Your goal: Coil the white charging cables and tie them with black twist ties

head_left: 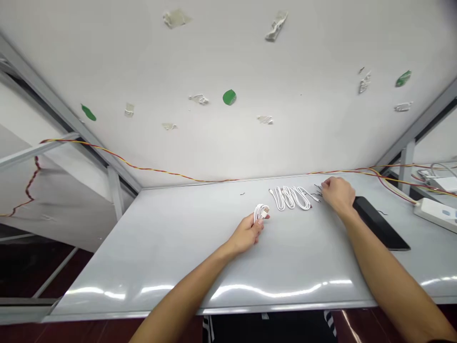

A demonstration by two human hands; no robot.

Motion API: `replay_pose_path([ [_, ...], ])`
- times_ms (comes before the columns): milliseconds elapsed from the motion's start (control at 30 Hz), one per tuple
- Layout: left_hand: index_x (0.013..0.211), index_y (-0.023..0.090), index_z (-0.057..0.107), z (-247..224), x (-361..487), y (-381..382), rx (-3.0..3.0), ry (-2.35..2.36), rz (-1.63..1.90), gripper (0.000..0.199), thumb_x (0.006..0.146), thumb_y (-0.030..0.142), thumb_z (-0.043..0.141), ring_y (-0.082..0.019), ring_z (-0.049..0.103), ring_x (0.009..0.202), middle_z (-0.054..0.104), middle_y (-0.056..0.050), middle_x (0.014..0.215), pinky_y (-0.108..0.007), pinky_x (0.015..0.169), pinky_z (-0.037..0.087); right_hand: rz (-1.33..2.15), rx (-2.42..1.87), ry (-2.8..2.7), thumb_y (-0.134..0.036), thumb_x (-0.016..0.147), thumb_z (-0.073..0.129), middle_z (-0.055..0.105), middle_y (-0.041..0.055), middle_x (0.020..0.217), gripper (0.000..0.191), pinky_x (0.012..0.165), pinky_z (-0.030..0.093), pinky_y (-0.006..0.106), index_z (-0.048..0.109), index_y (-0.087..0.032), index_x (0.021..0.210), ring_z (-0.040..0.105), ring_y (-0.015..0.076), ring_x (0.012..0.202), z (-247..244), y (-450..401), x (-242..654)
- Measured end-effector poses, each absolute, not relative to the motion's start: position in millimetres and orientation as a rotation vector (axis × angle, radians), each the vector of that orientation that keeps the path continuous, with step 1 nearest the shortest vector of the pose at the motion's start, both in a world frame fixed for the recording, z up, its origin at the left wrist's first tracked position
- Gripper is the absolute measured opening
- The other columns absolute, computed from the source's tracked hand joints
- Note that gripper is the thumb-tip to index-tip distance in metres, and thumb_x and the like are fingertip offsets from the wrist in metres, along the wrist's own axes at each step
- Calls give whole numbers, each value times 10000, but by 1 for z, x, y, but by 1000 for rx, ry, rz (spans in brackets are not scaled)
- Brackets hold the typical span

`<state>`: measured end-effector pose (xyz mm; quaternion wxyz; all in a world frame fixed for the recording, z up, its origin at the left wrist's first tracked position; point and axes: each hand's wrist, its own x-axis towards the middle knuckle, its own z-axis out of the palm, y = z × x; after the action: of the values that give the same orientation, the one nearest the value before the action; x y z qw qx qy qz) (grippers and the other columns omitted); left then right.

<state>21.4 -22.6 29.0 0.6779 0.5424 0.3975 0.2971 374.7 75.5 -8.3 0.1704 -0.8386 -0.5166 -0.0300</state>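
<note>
My left hand (249, 232) is closed around a coiled white cable (260, 211), its plug end showing above the thumb. On the grey table (171, 247), several white cables (291, 197) lie folded side by side to the right of that hand. My right hand (337, 193) is at the back of the table, fingers pressed together beside some short black ties (317, 193). Whether a tie is between those fingers is too small to tell.
A black flat object (380, 224) lies beside my right forearm. A white power strip (435, 213) sits at the far right. Red and yellow wires (157, 170) run along the back wall. One small dark tie (243, 194) lies near the back edge.
</note>
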Motion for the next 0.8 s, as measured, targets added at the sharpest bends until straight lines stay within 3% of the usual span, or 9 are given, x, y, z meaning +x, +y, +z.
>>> replay_pose_path([
  [133, 1168, 159, 562, 31, 21, -23, 1211, 914, 674, 467, 889, 533, 537, -86, 255, 584, 315, 43, 714, -206, 514, 251, -5, -2359, -1467, -360, 845, 592, 642, 205, 1091, 272, 747, 442, 436, 707, -155, 982, 605, 367, 983, -9, 74, 372],
  [233, 1163, 159, 564, 31, 21, -23, 1203, 904, 694, 475, 881, 541, 546, -84, 256, 582, 323, 42, 720, -202, 506, 245, 8, -2307, -1458, -288, 850, 578, 647, 211, 1053, 198, 760, 442, 449, 709, -149, 904, 613, 374, 979, -7, 71, 368],
  [300, 1160, 162, 563, 30, 21, -22, 1197, 898, 697, 484, 873, 551, 554, -80, 256, 576, 332, 43, 718, -200, 501, 241, -69, -2254, -1439, -249, 892, 505, 644, 227, 1067, 231, 821, 427, 481, 689, -126, 958, 601, 376, 1027, -1, 69, 364],
  [400, 1178, 159, 559, 28, 21, -21, 1198, 905, 707, 526, 855, 573, 568, -77, 257, 560, 327, 53, 691, -203, 494, 252, -153, -2125, -1427, -252, 954, 402, 652, 224, 1097, 307, 888, 411, 479, 629, -108, 1104, 602, 341, 1056, 11, 66, 353],
  [467, 1179, 152, 566, 29, 22, -21, 1196, 936, 734, 538, 851, 579, 569, -75, 252, 543, 307, 64, 664, -206, 488, 256, -147, -2013, -1468, -291, 967, 404, 689, 156, 1050, 298, 879, 443, 403, 610, -146, 1124, 640, 270, 986, 17, 65, 338],
  [533, 1151, 155, 584, 29, 21, -21, 1196, 1009, 780, 512, 851, 570, 573, -75, 255, 525, 312, 67, 640, -214, 485, 261, -11, -1841, -1529, -355, 955, 445, 713, 80, 934, 267, 803, 488, 327, 622, -187, 1062, 672, 201, 832, 21, 61, 316],
  [600, 1109, 164, 606, 29, 21, -20, 1221, 1096, 848, 466, 837, 543, 607, -84, 295, 528, 377, 51, 635, -227, 500, 290, 339, -1536, -1556, -429, 914, 507, 704, 57, 818, 278, 692, 517, 320, 637, -191, 975, 660, 184, 669, 21, 53, 287],
  [700, 1090, 167, 625, 28, 18, -16, 1297, 1189, 985, 438, 794, 486, 674, -114, 407, 598, 516, 5, 703, -250, 582, 366, 741, -1252, -1660, -486, 858, 584, 683, 34, 741, 279, 613, 528, 331, 657, -217, 879, 635, 189, 607, 19, 34, 245],
  [800, 1090, 147, 639, 24, 15, -10, 1382, 1198, 1041, 459, 775, 479, 682, -150, 492, 690, 599, -30, 805, -280, 676, 419, 901, -1162, -1810, -442, 874, 571, 683, 17, 723, 234, 601, 522, 327, 679, -234, 867, 623, 182, 593, 19, 15, 217],
])
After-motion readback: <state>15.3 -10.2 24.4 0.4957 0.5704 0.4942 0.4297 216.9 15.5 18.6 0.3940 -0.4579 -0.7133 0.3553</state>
